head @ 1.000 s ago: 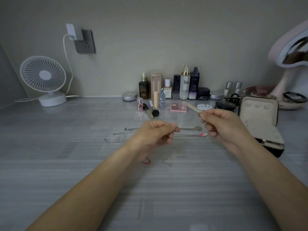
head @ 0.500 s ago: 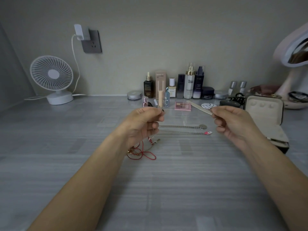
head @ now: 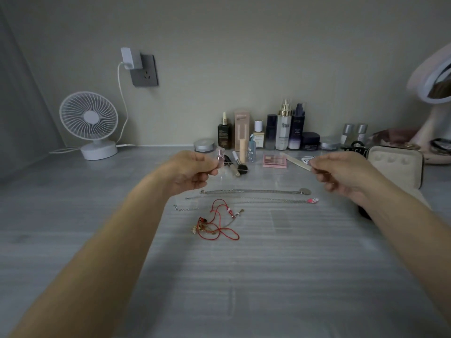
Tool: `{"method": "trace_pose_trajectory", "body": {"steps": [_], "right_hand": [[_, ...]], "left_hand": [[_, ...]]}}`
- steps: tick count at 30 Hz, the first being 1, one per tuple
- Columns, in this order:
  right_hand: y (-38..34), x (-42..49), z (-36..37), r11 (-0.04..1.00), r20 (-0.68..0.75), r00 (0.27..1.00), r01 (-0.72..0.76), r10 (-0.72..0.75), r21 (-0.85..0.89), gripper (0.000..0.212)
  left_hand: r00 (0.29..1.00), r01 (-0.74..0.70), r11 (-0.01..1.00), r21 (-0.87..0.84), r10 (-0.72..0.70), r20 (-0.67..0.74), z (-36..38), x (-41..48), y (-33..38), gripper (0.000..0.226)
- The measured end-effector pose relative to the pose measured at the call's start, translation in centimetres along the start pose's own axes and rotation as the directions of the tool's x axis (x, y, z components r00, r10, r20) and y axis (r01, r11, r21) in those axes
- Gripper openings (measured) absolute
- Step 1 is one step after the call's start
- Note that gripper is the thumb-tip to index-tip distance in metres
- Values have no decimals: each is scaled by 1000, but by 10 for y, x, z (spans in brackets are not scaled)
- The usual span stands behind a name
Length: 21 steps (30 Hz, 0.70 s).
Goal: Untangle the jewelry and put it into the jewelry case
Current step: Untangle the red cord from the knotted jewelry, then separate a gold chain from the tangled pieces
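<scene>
Hands now farther apart; left hand (head: pixel 192 172) and right hand (head: pixel 341 174) each pinch fingertips together, held item indiscernible; red cord tangle (head: pixel 214 223) lies exposed

A grey table (head: pixel 268 276) with a matt, streaked wood-grain finish carries silver metal chains (head: pixel 251 191), their links giving a dull shine, and a red cord (head: pixel 220 230) of thin thread strung with small gold-coloured charms. The case (head: pixel 395 164) shows a cream lining — soft-looking, matt, padded — inside a dark shell. Behind stand a fan (head: pixel 89 117) in smooth white plastic, glossy bottles (head: pixel 283 132), one with a gold metallic cap, and a lid (head: pixel 204 143) of brushed silver. The wall (head: pixel 244 57) is flat and matt. A hair-thin strand (head: pixel 320 171) is too fine to tell its material.
</scene>
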State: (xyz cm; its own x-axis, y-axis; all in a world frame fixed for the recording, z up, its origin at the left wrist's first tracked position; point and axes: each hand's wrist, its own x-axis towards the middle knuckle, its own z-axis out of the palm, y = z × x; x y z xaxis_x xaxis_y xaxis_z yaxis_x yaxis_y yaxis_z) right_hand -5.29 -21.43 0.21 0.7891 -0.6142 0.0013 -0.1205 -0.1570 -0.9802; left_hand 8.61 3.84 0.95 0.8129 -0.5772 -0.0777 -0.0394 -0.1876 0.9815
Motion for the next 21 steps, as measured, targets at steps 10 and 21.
{"method": "trace_pose_trajectory", "body": {"steps": [10, 21], "right_hand": [[22, 46, 32, 924, 2, 999, 37, -39, -381, 12], [55, 84, 41, 793, 1, 984, 143, -177, -592, 7]], "left_hand": [[992, 77, 897, 436, -25, -125, -13, 50, -10, 11], [990, 138, 744, 654, -89, -107, -9, 93, -34, 13]]}}
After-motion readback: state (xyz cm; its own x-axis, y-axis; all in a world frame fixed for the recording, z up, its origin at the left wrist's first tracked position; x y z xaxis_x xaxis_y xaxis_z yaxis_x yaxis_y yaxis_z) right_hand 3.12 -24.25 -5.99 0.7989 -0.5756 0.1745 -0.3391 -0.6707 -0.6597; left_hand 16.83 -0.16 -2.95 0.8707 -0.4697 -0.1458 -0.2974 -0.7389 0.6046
